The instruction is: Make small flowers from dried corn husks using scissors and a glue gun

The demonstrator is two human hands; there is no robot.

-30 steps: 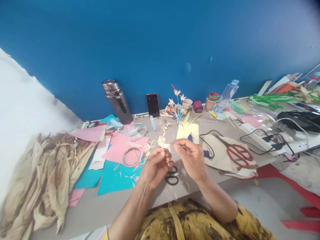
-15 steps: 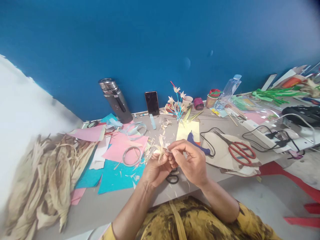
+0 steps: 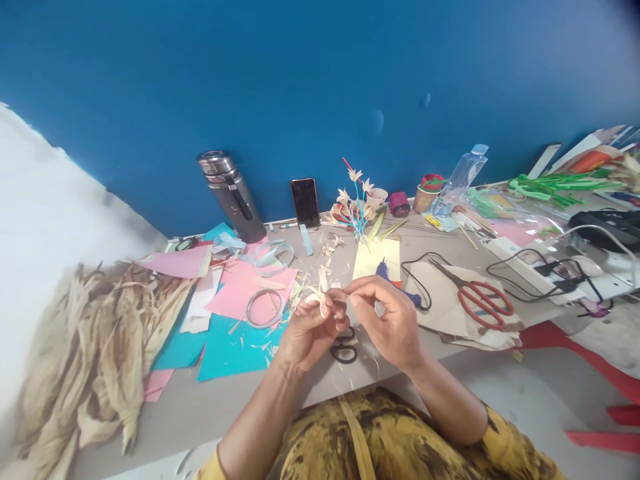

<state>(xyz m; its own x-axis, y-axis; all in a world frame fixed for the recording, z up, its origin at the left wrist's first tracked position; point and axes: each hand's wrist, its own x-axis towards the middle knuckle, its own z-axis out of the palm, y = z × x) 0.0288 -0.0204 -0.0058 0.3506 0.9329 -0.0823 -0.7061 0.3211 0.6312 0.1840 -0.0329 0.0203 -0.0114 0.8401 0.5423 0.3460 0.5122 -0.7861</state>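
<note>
Head view: small cream husk-strip flower [image 3: 320,288] pinched between both sets of fingers, just above the grey bench [image 3: 200,420]. Left hand [image 3: 307,330] clamped on the flower's base, fingers [image 3: 327,307] curled together round it; right hand [image 3: 387,320] closed on the same piece from the other side, thumb and forefinger tips pressed together against it. Black-handled small scissors [image 3: 344,348] directly beneath the fingers; silver wire ring [image 3: 261,308] on pink paper sheet [image 3: 250,293] off to the left of the fingers; purple glue gun [image 3: 395,283] just beyond the right fingers; red-handled large scissors [image 3: 483,300] well off to their right.

For a neat result, probably best: firm hold at the base with the left fingers, light short pulls or twists with the right, petals kept free of the grip, brittle husk worked gently against tearing.

Compared with a second ago: hands drawn closer together, fingertips now meeting over the flower, gap between them gone; glue gun more exposed beyond the right hand.
</note>
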